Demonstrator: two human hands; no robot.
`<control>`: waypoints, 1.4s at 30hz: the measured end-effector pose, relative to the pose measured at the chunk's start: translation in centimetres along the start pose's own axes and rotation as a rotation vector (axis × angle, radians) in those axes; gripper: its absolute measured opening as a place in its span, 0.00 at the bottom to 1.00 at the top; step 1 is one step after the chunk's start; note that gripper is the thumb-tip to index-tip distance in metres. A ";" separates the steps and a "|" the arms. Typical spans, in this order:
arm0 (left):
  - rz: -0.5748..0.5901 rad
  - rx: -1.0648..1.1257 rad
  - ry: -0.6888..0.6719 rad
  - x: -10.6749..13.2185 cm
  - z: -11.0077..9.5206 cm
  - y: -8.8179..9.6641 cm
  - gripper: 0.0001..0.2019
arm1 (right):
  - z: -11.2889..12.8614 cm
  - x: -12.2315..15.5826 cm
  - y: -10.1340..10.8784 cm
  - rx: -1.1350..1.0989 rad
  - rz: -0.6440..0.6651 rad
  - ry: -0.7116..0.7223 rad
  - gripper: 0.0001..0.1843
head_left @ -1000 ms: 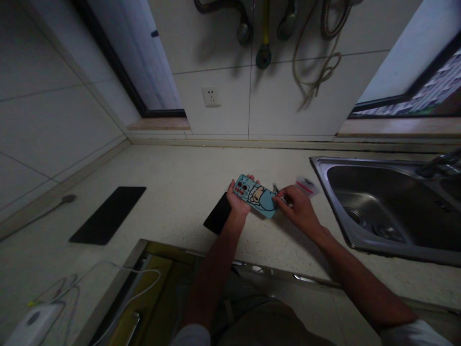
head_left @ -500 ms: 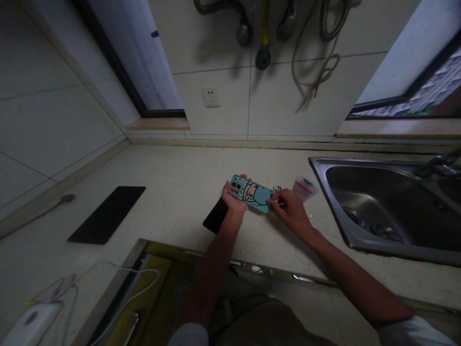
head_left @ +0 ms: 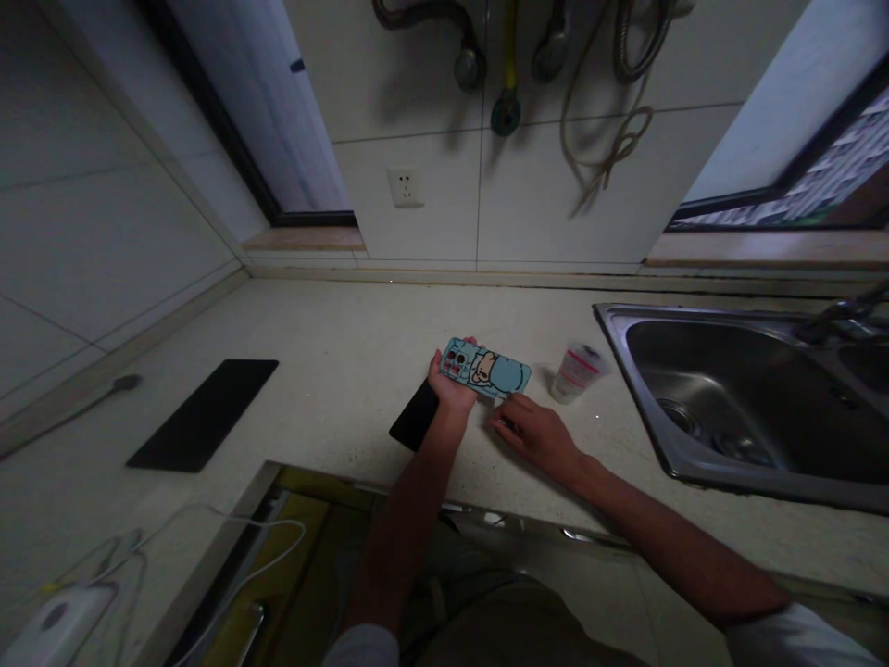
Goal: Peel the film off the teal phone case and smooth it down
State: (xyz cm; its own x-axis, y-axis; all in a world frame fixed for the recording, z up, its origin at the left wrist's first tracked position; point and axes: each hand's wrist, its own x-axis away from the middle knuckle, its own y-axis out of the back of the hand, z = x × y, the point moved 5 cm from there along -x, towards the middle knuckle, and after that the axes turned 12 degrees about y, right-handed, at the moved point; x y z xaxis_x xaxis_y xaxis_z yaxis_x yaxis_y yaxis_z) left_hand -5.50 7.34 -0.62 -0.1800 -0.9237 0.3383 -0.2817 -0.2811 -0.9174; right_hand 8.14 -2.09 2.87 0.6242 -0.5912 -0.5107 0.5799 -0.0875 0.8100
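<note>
A light blue phone case [head_left: 506, 372] with a cartoon figure lies tilted across my left hand [head_left: 453, 384], which grips it at the camera-hole end. Whether a phone sits inside it I cannot tell. My right hand [head_left: 538, 431] is just below the case's right end, its fingers curled in and pinched. A small pale bit shows by those fingertips, too small to name. Beneath my left wrist, a flat black rectangular thing [head_left: 415, 417] rests on the counter, partly covered by the arm.
A clear plastic cup [head_left: 578, 372] with red print stands right of my hands, before the steel sink [head_left: 665, 459]. At left on the counter [head_left: 333, 371] are a black flat sheet [head_left: 205, 417] and a white device [head_left: 62, 622] with cables.
My right hand has come away from the case's right end, moving down and left. More of the case and the cup now shows. My left hand stays put with the case.
</note>
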 end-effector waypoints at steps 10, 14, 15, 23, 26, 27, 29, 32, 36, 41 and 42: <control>0.009 -0.056 0.028 0.2 0.9 -0.4 0.20 | -0.6 0.1 0.5 0.271 -0.028 -0.050 0.11; 0.028 -0.078 0.089 0.2 2.1 -0.5 0.19 | -0.9 -0.3 0.4 0.286 -0.013 -0.047 0.10; 0.042 -0.087 0.106 0.2 2.5 -0.5 0.19 | -0.9 -0.5 0.3 0.278 -0.012 -0.033 0.10; 0.126 -0.159 0.281 0.9 4.0 -1.2 0.19 | -1.0 -2.0 0.0 0.134 -0.043 0.085 0.10; 0.111 -0.201 0.318 1.1 4.4 -1.2 0.20 | -1.7 -2.2 0.1 0.076 -0.077 0.055 0.10; 0.111 -0.214 0.336 1.1 4.6 -1.2 0.20 | -1.9 -2.3 0.2 0.068 -0.078 0.044 0.10; 0.116 -0.227 0.359 1.1 5.1 -1.1 0.22 | -2.1 -2.6 0.2 0.059 -0.065 0.032 0.09; 0.110 -0.221 0.358 1.0 5.3 -0.8 0.27 | -2.0 -3.3 0.1 0.053 -0.027 0.005 0.09; 0.125 -0.233 0.346 0.5 5.1 -0.2 0.34 | -1.8 -4.7 0.0 0.079 0.057 -0.052 0.10; 0.167 -0.274 0.384 0.4 5.4 0.0 0.36 | -2.0 -6.4 0.5 0.107 0.079 -0.052 0.10; 0.172 -0.267 0.376 0.6 5.4 -0.1 0.36 | -2.2 -6.7 0.5 0.102 0.075 -0.049 0.10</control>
State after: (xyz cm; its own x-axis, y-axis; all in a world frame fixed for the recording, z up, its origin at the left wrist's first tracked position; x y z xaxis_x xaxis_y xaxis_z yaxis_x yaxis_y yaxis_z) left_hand -0.50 5.44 -1.51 -0.5588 -0.7793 0.2836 -0.4411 -0.0103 -0.8974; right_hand 5.39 3.62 6.09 0.6363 -0.6371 -0.4351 0.4749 -0.1210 0.8717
